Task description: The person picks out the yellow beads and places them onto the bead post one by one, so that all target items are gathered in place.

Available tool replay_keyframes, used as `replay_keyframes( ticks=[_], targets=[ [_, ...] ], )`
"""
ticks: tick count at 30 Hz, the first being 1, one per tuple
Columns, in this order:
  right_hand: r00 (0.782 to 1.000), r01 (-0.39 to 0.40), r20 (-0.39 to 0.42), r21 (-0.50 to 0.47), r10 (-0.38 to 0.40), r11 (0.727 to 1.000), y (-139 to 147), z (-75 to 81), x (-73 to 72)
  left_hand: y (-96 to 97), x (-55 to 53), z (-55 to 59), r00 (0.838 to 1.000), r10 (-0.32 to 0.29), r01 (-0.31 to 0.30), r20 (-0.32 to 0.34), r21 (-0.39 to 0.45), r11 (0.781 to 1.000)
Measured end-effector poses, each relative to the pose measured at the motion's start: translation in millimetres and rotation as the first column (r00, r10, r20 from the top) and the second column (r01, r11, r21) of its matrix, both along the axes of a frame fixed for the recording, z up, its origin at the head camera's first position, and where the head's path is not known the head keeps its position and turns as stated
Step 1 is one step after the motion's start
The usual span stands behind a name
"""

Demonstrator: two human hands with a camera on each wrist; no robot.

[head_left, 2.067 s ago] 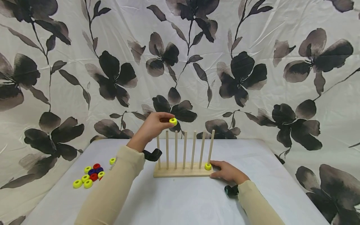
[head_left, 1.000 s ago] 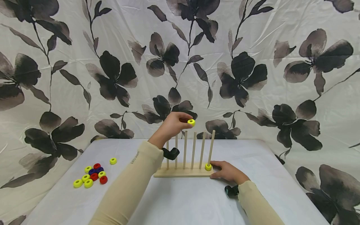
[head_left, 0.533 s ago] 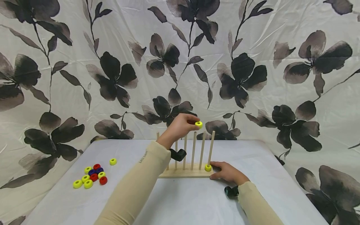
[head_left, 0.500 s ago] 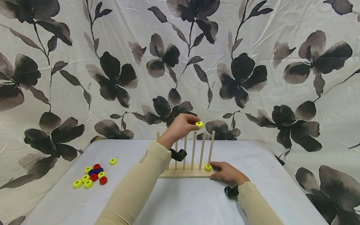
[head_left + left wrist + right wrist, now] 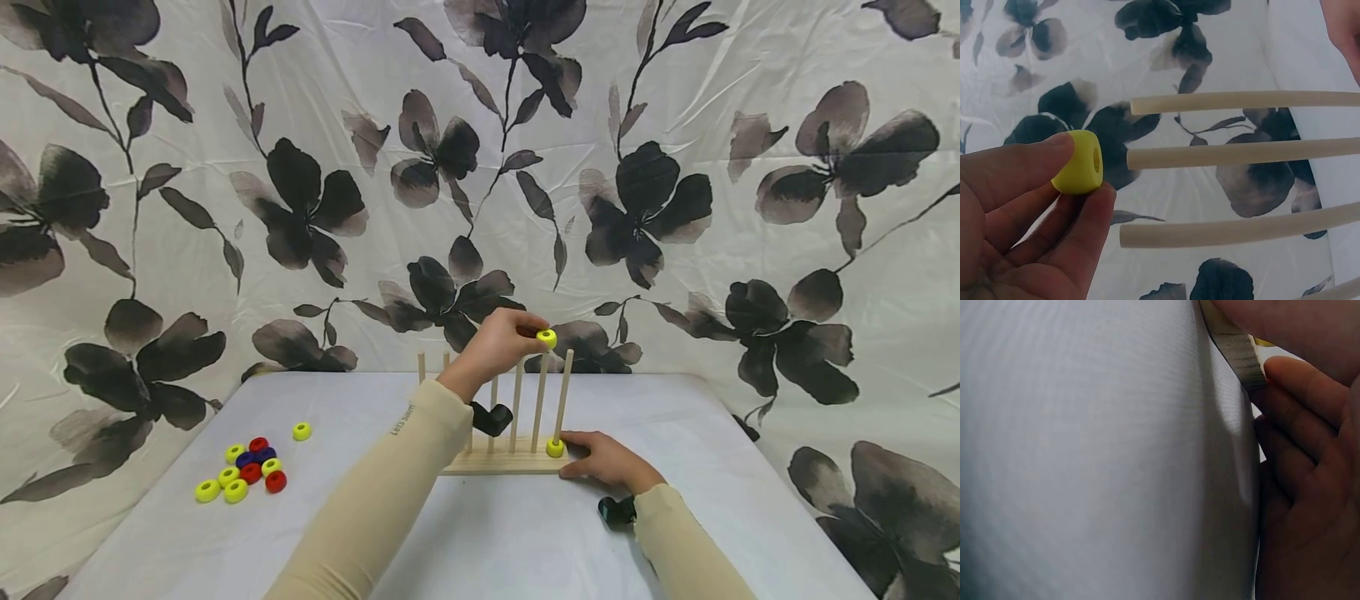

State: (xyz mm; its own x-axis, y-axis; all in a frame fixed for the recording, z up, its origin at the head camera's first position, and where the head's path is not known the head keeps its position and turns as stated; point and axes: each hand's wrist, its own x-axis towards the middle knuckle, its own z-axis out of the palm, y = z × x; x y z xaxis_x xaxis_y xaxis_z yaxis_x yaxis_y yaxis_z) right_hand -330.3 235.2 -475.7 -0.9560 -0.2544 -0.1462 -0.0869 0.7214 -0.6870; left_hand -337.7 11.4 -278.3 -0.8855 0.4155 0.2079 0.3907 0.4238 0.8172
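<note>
Between thumb and fingers, my left hand (image 5: pixel 495 346) pinches a yellow bead (image 5: pixel 547 339) just above the top of the second peg from the right. In the left wrist view the bead (image 5: pixel 1082 164) has its hole facing the peg ends, apart from them. The wooden peg stand (image 5: pixel 502 465) has a row of several upright pegs, some partly hidden by my left hand and wrist. One yellow bead (image 5: pixel 554 449) sits at the foot of the rightmost peg. My right hand (image 5: pixel 609 460) grips the right end of the stand's base, thumb in front and fingers behind.
On the left of the white table (image 5: pixel 172 550) lies a group of yellow, red and dark blue beads, with a red bead (image 5: pixel 275 481) at its near right. A single yellow bead (image 5: pixel 302 431) lies apart behind them. A floral cloth (image 5: pixel 480 208) hangs behind the table.
My left hand has carried the yellow bead rightward over the pegs and slightly down, to the second peg from the right. My right hand and the stand have stayed in place.
</note>
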Motion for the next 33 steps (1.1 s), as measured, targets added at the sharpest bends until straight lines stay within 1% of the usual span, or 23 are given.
replay_keyframes(
  ticks=[9,13,17,22,25,33],
  targets=[
    [1.0,0.003,0.0,0.009,-0.003,1.0,2,-1.0,-2.3,12.5,-0.9,-1.7,1.0,-0.015,0.014,-0.027,-0.032,0.999],
    [1.0,0.005,0.003,0.014,-0.005,1.0,2,-1.7,-3.5,16.4,-1.3,-3.3,0.999,-0.033,0.032,-0.036,-0.034,0.999],
    [1.0,0.0,0.005,0.011,0.0,1.0,3,-1.5,-3.0,20.2,-1.5,-5.2,0.998,-0.049,0.048,-0.031,-0.028,0.998],
    [1.0,-0.006,0.008,0.011,0.006,1.0,4,-3.0,-3.7,25.0,-2.3,-6.1,0.999,-0.039,0.037,-0.036,-0.04,0.999],
    [1.0,0.003,0.014,0.01,-0.003,1.0,4,-3.5,-4.0,28.3,-3.9,-7.5,0.999,-0.031,0.03,-0.034,-0.044,0.999],
    [1.0,0.004,0.021,0.018,-0.005,1.0,3,0.4,-2.9,34.7,-6.1,-8.4,0.999,-0.024,0.022,-0.033,-0.041,0.999]
  ],
)
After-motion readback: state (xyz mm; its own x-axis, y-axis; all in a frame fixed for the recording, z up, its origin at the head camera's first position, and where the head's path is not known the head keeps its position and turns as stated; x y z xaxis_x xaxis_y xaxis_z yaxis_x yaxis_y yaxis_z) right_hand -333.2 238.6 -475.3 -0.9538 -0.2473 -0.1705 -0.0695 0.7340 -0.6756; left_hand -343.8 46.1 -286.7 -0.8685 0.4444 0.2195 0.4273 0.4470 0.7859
